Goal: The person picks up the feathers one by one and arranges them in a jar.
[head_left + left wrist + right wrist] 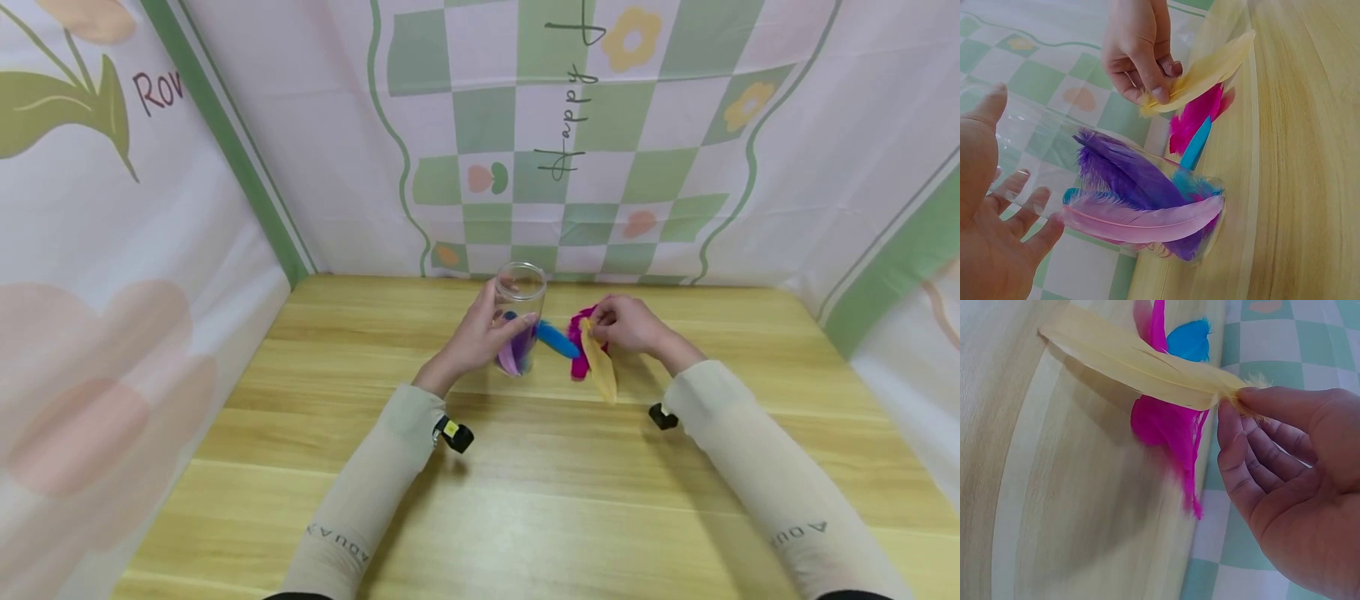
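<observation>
As the left hand (482,333) grips a clear glass cylinder (526,305), the right (630,323) pinches a slender yellow feather (601,373); loading likely needs ten-o'clock lifting.

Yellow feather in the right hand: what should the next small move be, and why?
Probably bring the yellow feather over the glass. The right hand pinches it by its fluffy end, outside the glass; the left hand holds the glass, whose top is open, and a purple feather and a pink feather lie inside.

passable: tabletop (540,500) between sleeves (375,483) | in the way: glass (521,297), blue feather (557,340), magenta feathers (580,367) | behind: backdrop (480,225)
</observation>
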Demonstrator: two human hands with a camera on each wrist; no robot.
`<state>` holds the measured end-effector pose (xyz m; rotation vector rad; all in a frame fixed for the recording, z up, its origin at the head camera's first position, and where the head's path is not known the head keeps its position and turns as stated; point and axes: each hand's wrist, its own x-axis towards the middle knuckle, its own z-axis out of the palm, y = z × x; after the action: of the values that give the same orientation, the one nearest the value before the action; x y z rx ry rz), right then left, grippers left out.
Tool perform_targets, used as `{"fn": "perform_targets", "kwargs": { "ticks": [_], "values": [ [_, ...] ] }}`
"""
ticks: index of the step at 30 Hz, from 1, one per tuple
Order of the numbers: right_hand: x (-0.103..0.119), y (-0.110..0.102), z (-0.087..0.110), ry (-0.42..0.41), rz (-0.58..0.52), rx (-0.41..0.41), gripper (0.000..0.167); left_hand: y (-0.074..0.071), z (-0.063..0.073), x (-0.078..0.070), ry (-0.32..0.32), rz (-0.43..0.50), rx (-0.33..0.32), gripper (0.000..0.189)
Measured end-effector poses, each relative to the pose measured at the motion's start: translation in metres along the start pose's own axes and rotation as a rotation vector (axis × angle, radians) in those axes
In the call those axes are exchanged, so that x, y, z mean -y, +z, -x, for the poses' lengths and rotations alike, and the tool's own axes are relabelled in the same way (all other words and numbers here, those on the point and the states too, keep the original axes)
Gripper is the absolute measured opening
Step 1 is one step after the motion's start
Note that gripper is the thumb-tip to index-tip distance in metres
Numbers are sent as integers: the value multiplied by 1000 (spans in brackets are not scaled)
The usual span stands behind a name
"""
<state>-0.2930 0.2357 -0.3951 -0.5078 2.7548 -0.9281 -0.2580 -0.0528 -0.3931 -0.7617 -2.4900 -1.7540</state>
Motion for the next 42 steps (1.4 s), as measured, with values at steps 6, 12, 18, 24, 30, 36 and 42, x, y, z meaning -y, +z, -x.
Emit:
{"fn": "perform_targets", "kwargs": {
  "ticks": [6, 12, 18, 24, 30, 36, 42],
  "values": [
    [2, -2, 3, 7, -34, -2, 14, 0, 0, 0, 1, 7, 2, 66],
    [5, -4, 6, 3, -69, 2, 11, 1, 0, -1, -2, 5, -2, 65],
    [9, -7, 9, -4, -86, -1, 10, 1, 1, 0, -4, 7, -7, 66],
    [12, -8, 12, -15, -106, 0, 10, 2, 0, 0, 2, 8, -12, 65],
    [12, -9, 13, -15, -124, -2, 9, 1, 1, -2, -3, 2, -5, 66],
    [11, -9, 14, -19, -131, -5, 9, 1, 1, -2, -5, 1, 0, 65],
    [14, -10, 15, -24, -141, -16, 9, 1, 0, -1, -2, 7, 5, 65]
  ]
}}
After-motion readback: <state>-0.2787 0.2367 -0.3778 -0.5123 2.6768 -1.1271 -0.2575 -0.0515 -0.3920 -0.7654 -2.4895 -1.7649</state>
